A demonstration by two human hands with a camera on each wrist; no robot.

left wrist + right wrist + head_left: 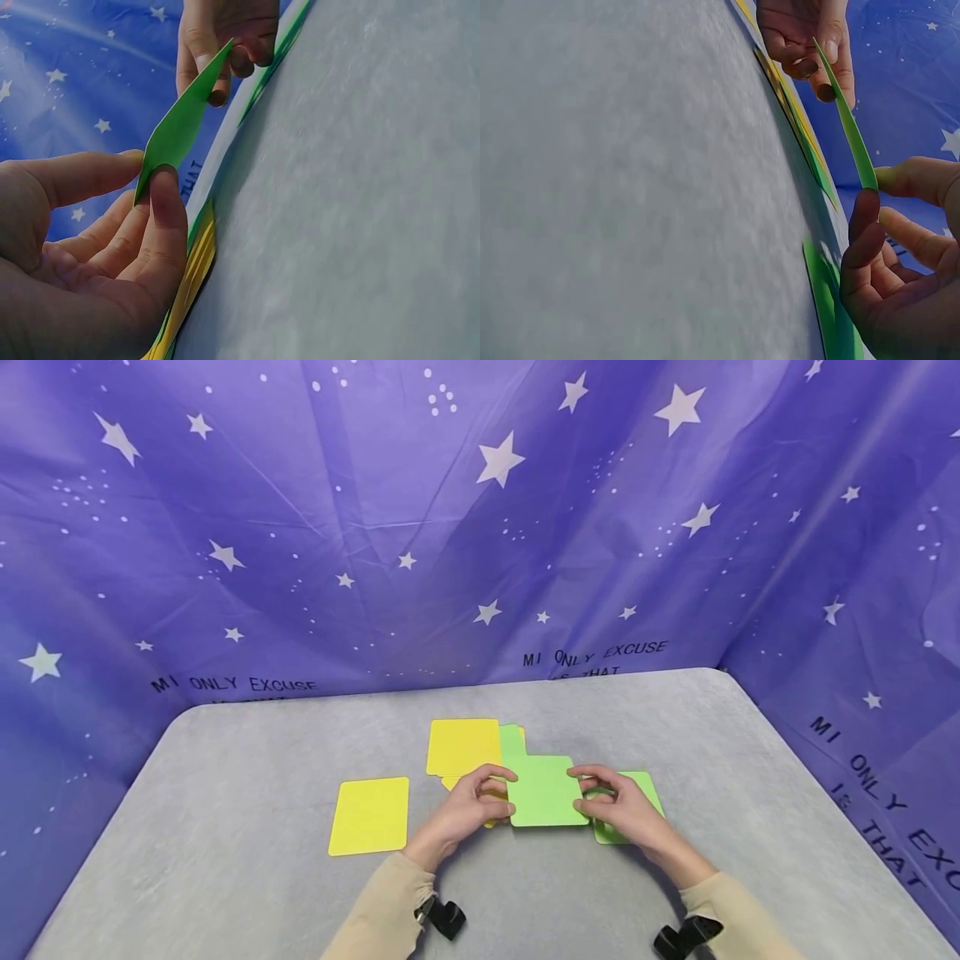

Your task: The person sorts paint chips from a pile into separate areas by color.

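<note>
A square green card (546,791) with rounded corners is held up between both hands, above the grey table. My left hand (472,806) pinches its left edge between thumb and fingers. On the opposite edge, my right hand (622,803) pinches it the same way. Both wrist views show the raised card (176,124) nearly edge-on, with a slight bend in the left one. Behind the left hand lies an uneven pile of yellow cards (463,747) and green ones, partly covered by the hand and held card. Another green card (647,787) lies under the right hand, partly hidden.
A single yellow card (370,816) lies flat on the table (247,810), left of the left hand. Purple cloth (420,527) with white stars and lettering hangs behind the table's far edge and along both sides.
</note>
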